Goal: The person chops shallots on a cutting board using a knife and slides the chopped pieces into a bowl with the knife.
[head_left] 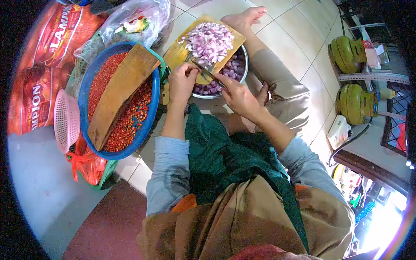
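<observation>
A knife is in my right hand, its blade angled up and left over the lower edge of a yellow cutting board. My left hand is closed in a pinch beside the blade; whatever its fingers hold is too small to make out. Chopped shallots are heaped on the far part of the board. Under the board stands a metal bowl of whole peeled shallots, partly covered by the board and my right hand.
To the left, a blue basin holds chopped red chilies, with a wooden plank across it. Nearby are a pink basket, red mesh sacks and a plastic bag. Green gas cylinders stand right.
</observation>
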A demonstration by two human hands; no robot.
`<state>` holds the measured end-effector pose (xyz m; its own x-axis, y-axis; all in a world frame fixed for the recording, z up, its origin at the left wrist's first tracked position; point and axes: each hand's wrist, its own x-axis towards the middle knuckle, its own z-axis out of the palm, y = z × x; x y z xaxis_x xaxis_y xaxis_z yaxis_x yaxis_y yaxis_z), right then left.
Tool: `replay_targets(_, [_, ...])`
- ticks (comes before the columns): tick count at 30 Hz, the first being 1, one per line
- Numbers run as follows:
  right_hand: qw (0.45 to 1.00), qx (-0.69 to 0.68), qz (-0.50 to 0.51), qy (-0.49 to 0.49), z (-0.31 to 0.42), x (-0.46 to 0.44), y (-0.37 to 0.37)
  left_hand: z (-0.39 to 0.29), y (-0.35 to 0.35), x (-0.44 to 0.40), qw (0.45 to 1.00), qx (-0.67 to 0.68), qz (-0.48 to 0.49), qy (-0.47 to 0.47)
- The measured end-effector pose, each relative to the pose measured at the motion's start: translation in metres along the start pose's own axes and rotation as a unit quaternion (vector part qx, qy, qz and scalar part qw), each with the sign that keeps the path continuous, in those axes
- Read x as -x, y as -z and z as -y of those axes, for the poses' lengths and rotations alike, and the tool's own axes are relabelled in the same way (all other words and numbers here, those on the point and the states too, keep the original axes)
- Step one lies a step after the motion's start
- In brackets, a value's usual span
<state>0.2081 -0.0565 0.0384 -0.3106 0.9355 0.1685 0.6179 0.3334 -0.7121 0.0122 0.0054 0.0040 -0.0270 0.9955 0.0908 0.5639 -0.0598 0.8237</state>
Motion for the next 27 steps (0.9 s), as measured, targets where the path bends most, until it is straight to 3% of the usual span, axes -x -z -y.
replay_targets(9, [0.999,0.033,0.017,-0.026,0.000,0.001,-0.004,0.002,-0.001,0.000,1.000,-0.004,-0.004,-0.018])
replay_targets(18, [0.998,0.010,-0.048,0.024,-0.011,-0.025,-0.038,-0.004,0.001,0.001,1.000,-0.008,-0.006,-0.017])
replay_targets(21, [0.997,0.050,0.017,-0.048,-0.003,-0.005,-0.021,-0.002,0.000,0.002,0.999,0.011,-0.020,-0.031])
replay_targets(27, [0.999,0.033,0.001,-0.008,-0.001,0.000,-0.005,-0.008,0.000,0.001,1.000,0.017,-0.014,-0.013])
